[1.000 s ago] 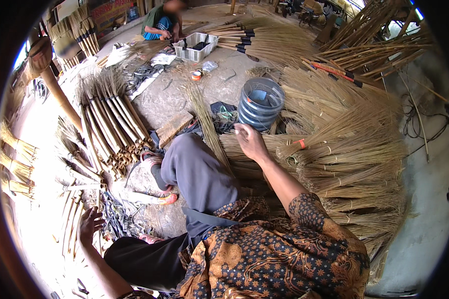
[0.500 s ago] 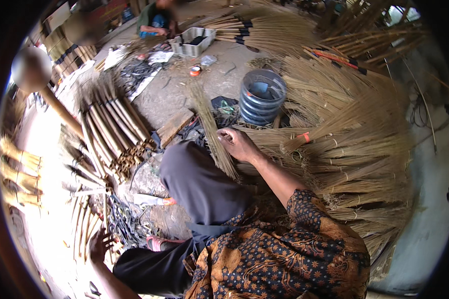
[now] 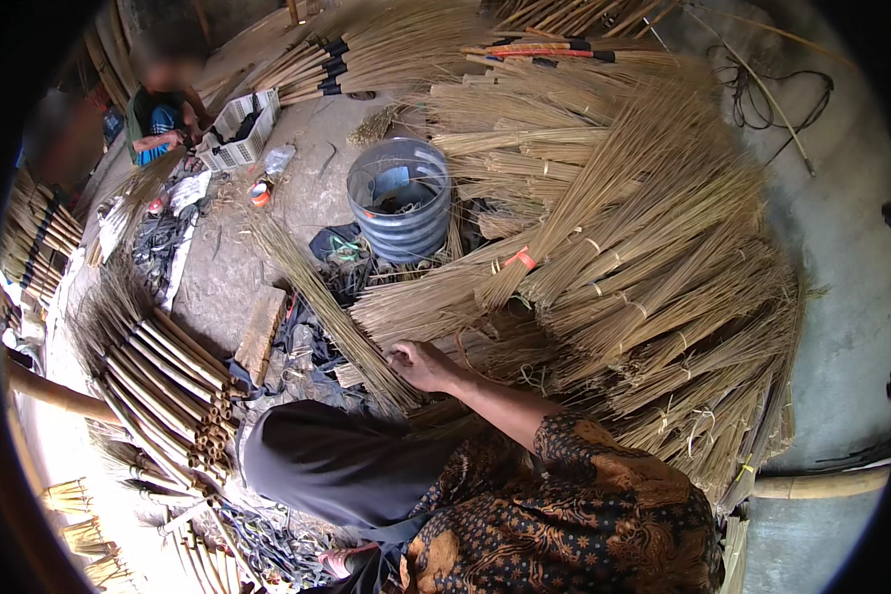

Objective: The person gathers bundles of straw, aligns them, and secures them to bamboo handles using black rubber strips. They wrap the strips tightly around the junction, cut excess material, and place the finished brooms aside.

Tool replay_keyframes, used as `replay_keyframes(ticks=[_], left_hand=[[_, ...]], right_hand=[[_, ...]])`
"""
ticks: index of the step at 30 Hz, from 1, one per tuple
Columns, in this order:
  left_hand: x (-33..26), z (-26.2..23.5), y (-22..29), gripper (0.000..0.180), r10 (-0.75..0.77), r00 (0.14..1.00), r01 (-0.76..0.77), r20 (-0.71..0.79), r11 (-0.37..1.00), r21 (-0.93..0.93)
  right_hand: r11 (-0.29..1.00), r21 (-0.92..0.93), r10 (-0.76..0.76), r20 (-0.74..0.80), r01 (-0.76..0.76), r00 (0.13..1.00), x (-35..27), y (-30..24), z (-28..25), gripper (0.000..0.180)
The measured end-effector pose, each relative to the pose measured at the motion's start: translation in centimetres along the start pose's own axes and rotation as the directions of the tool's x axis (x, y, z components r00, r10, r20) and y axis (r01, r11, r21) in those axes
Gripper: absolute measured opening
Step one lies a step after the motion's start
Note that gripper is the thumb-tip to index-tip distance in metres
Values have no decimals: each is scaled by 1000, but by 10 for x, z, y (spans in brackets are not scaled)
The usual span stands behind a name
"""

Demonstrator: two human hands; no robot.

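My right hand (image 3: 424,364) is closed around the lower end of a long thin bundle of straw-coloured broom sticks (image 3: 322,302). The bundle slants up and to the left across the ground. The hand sits just above my black-clad knee (image 3: 337,460). My patterned brown sleeve (image 3: 584,485) reaches in from the lower edge. My left hand is out of the picture. A large heap of tied stick bundles (image 3: 663,267) lies directly right of the hand.
A ribbed blue-grey bucket (image 3: 401,203) stands beyond the hand. A wooden block (image 3: 260,332) and a row of bamboo handles (image 3: 168,386) lie to the left. Another person (image 3: 158,109) sits far left by a white crate (image 3: 243,129). Finished brooms (image 3: 366,49) lie at the back.
My right hand has drawn back from near the bucket toward my knee and now grips the stick bundle's lower end. My left hand, seen at lower left before, has left the view.
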State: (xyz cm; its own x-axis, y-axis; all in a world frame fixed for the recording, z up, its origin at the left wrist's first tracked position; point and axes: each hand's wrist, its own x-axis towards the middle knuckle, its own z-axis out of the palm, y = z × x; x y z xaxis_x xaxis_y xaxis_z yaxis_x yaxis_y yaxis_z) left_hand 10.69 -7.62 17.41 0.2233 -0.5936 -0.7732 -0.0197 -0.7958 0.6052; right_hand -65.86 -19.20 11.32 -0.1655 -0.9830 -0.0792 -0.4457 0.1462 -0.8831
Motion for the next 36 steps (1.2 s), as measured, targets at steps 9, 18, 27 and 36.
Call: replay_keyframes(ticks=[9,18,27,36], left_hand=[[-33,-19,-20,62,-26,999,25,-30,999,-19],[-64,-19,-46,66,-130,988,125,-85,990,-63],[-59,10,-20,71,-309,921,329,-235,943,51],[-47,23,4,71,-375,871,436,-317,888,145]], right_hand=[[996,-17,89,273,-88,958,37,-11,1,36],[938,-338,-135,-561,-77,816,185,22,-189,36],[482,-638,-6,-687,-600,726,254,28,-344,56],[324,-634,291,-640,-702,712,290,67,-349,59]])
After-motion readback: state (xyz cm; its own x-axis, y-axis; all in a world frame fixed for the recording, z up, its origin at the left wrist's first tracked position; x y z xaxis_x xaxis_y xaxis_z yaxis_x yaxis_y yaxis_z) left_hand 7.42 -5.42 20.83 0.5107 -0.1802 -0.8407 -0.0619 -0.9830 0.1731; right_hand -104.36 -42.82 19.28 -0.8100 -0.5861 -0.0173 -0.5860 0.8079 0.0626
